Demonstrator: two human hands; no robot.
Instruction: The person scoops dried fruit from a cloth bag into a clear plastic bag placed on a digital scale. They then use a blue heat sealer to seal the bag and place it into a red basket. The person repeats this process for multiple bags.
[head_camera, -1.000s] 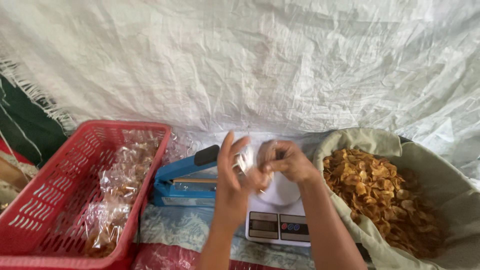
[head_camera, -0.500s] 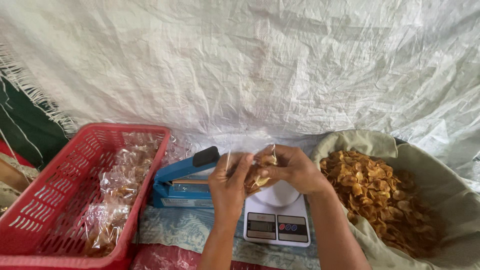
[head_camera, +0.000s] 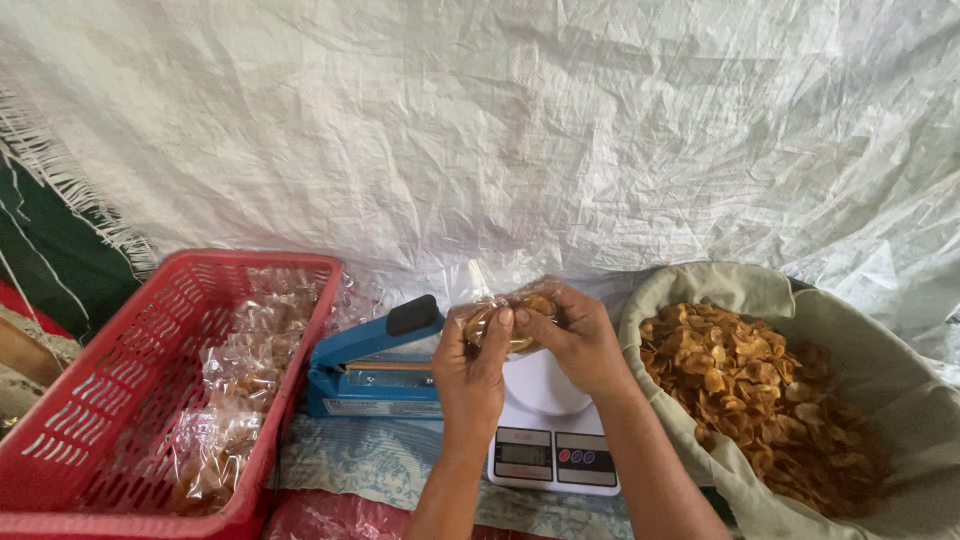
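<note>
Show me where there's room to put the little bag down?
Bare patches: the scale's plate under both hands, and the cloth between basket and scale. The basket holds packets; the sack is full of chips.

Red plastic basket (head_camera: 120, 400) at left, sealed clear packets of chips (head_camera: 240, 390) inside. Blue heat sealer (head_camera: 365, 375) just beside it, black knob on the arm. White digital scale (head_camera: 550, 440) in the middle. Cloth-lined sack (head_camera: 880, 400) of loose chips (head_camera: 750, 385) at right. White woven tarp (head_camera: 500, 130) behind.

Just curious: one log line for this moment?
left hand + right hand: hold clear bag of chips | above white scale
</note>
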